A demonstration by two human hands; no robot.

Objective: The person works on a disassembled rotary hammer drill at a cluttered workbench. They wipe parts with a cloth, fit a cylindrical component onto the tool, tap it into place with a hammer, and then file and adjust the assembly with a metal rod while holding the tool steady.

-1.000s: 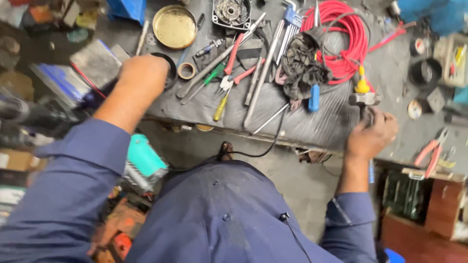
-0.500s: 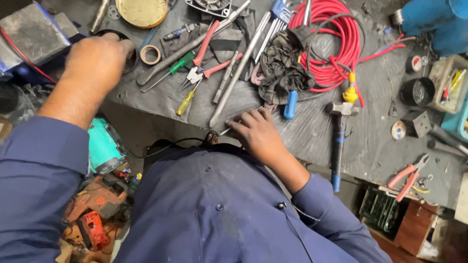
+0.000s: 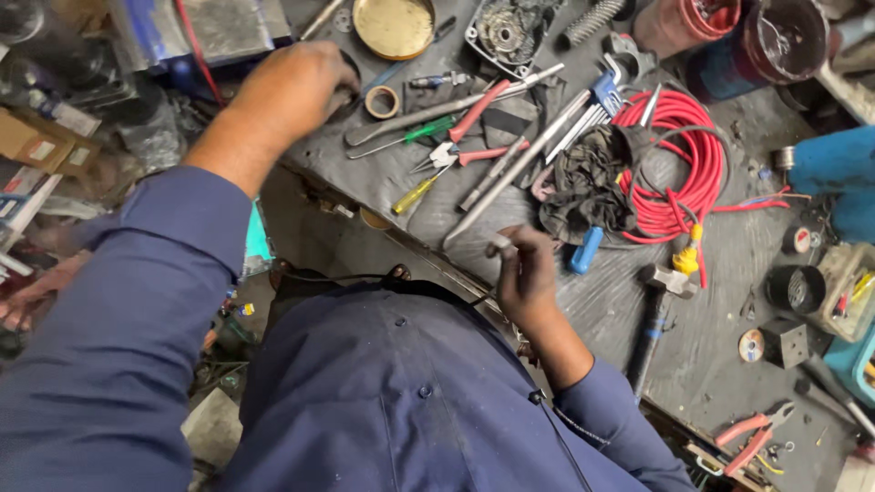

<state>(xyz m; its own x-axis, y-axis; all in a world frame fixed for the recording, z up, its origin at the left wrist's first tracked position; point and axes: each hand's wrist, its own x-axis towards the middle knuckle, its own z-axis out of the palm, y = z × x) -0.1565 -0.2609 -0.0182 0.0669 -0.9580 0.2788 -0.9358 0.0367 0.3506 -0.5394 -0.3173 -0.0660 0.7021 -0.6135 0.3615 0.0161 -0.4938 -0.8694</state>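
Head view, looking down past a dark blue work shirt (image 3: 401, 410) onto a cluttered grey workbench (image 3: 711, 364). Right hand (image 3: 524, 273) raised just above the near edge of the bench, fingers curled in narrowly and pinching a small metal piece (image 3: 499, 244) between thumb and fingertips; piece short and pale, long axis running roughly left to right, free end pointing left toward the bench edge; exact kind too small to tell. Left hand (image 3: 296, 87) stretched out to the far left part of the bench, palm down, fingers bent over something dark beneath them; whether gripping or merely resting cannot be told. Just right of that hand, a small roll of tape (image 3: 382, 102), and beyond it a round brass-coloured dish (image 3: 394, 25). Between the hands, laid slantwise: a green-handled screwdriver (image 3: 415, 134), red-handled pliers (image 3: 469, 137), a yellow-handled screwdriver (image 3: 416, 194) and a long steel bar (image 3: 515, 173) pointing from lower left to upper right. Right of the right hand, a blue-handled tool (image 3: 586, 251), a dark rag (image 3: 588, 182), a coil of red hose (image 3: 688, 164) and a hammer (image 3: 654, 314) with handle toward the viewer.
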